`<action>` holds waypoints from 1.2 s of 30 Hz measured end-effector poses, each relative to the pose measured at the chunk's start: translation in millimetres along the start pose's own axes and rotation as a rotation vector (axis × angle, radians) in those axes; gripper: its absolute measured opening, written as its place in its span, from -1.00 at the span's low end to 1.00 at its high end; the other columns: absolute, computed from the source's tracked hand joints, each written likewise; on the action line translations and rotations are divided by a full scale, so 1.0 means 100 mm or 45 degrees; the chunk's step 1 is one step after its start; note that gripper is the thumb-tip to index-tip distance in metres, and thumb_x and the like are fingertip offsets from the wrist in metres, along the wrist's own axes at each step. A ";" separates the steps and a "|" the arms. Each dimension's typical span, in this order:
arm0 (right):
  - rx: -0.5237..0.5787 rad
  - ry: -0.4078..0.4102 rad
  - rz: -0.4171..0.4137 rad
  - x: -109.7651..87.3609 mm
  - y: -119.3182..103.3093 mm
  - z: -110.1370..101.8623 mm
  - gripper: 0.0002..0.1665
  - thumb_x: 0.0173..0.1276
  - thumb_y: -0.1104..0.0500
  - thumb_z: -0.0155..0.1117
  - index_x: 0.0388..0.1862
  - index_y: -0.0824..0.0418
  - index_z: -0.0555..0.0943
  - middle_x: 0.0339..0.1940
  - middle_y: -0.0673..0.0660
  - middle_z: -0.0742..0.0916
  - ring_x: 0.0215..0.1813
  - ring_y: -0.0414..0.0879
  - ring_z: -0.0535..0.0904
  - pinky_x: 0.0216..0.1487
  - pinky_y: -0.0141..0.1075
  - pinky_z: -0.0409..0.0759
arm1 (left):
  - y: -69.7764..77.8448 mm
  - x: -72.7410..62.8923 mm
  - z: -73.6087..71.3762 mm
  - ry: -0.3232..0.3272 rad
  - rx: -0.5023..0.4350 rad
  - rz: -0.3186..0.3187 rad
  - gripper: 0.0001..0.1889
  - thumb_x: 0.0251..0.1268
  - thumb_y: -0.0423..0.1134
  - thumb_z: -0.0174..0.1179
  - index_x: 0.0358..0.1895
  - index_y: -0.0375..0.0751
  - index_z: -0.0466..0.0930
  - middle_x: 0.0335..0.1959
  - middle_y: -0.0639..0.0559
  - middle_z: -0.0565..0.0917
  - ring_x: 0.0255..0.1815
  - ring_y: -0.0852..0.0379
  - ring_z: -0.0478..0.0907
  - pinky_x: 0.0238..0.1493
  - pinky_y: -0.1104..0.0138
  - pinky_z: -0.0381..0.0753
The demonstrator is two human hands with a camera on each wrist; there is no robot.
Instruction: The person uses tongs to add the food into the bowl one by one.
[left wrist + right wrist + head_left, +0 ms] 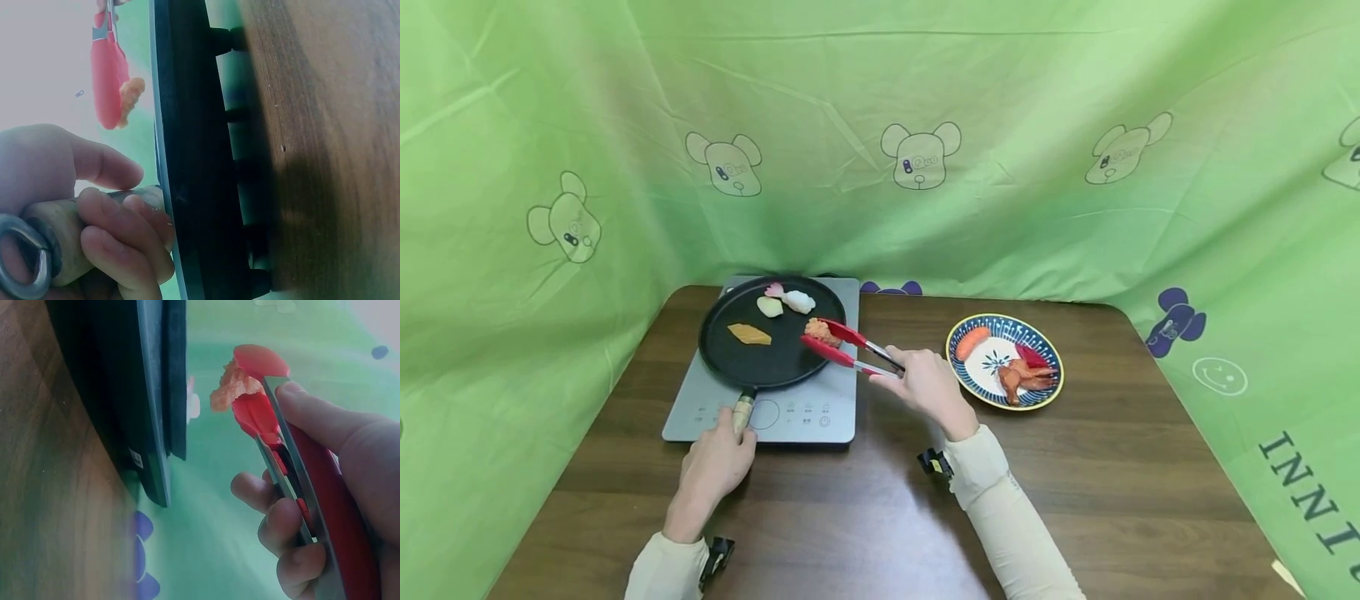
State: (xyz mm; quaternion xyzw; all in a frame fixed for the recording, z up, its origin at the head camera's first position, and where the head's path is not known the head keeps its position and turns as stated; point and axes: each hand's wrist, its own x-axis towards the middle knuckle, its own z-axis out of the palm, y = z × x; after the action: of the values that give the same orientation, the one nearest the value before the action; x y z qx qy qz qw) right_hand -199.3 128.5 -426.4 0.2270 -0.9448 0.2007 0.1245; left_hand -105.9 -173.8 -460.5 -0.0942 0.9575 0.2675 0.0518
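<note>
My left hand [717, 457] grips the handle [69, 234] of a round black frying pan [760, 367], its fingers curled round it. Red-tipped tongs [857, 336] are held in my right hand [928, 385], thumb on one arm and fingers on the other. Between the tong tips is a lumpy orange-brown piece of fried chicken [234, 386], held over the pan's right side. In the pan lie a shrimp sushi piece [797, 301], a small pale yellow piece [769, 307] and a flat orange-tan piece [749, 334].
The pan sits on a silver induction cooker [842, 417] with touch controls at its front. To the right, a blue-patterned plate [992, 361] bears a sausage [973, 342], brown roasted meat [1026, 377] and a dark red piece [1032, 357]. Green curtains [1000, 233] surround the wooden table [1112, 467].
</note>
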 end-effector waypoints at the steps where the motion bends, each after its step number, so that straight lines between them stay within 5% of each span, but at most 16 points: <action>1: -0.011 -0.003 -0.012 0.01 -0.01 0.00 -0.55 0.14 -0.26 0.33 -0.21 0.03 0.59 -0.76 -0.08 0.34 -0.68 -0.12 0.33 -0.68 -0.26 0.23 | 0.00 0.00 0.00 0.000 0.000 0.001 -0.50 0.34 -0.12 -0.10 0.19 -0.42 0.13 -0.55 -0.17 0.41 -0.67 -0.02 0.35 -0.66 0.20 0.28; 16: -0.100 -0.033 -0.043 0.26 -0.10 -0.01 -0.56 0.14 -0.23 0.34 -0.41 0.09 0.49 -0.75 -0.05 0.35 -0.67 -0.03 0.38 -0.68 -0.19 0.23 | -0.01 -0.01 -0.01 0.012 0.000 0.016 -0.52 0.33 -0.13 -0.10 0.17 -0.41 0.15 -0.57 -0.16 0.40 -0.68 -0.02 0.34 -0.66 0.19 0.28; 26: -0.153 -0.105 -0.012 0.42 -0.13 0.03 -0.55 0.20 -0.26 0.27 -0.19 0.06 0.58 -0.68 0.02 0.49 -0.63 -0.04 0.42 -0.61 -0.18 0.33 | -0.01 -0.02 0.00 -0.012 0.002 0.011 -0.52 0.34 -0.13 -0.10 0.16 -0.43 0.14 -0.57 -0.15 0.39 -0.67 -0.01 0.33 -0.66 0.20 0.27; 36: -0.189 -0.143 0.041 0.59 -0.18 0.09 -0.57 0.19 -0.29 0.26 -0.30 0.03 0.54 -0.61 0.04 0.55 -0.56 0.01 0.50 -0.55 -0.11 0.41 | -0.01 0.01 0.02 -0.004 0.002 0.008 -0.52 0.34 -0.12 -0.10 0.17 -0.42 0.14 -0.58 -0.14 0.39 -0.69 0.00 0.34 -0.67 0.22 0.27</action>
State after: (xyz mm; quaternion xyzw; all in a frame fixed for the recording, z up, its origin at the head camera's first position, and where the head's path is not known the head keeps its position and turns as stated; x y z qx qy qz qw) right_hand -243.6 87.7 -409.0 0.2129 -0.9661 0.1189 0.0846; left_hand -106.8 -174.1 -462.8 -0.0907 0.9580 0.2670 0.0526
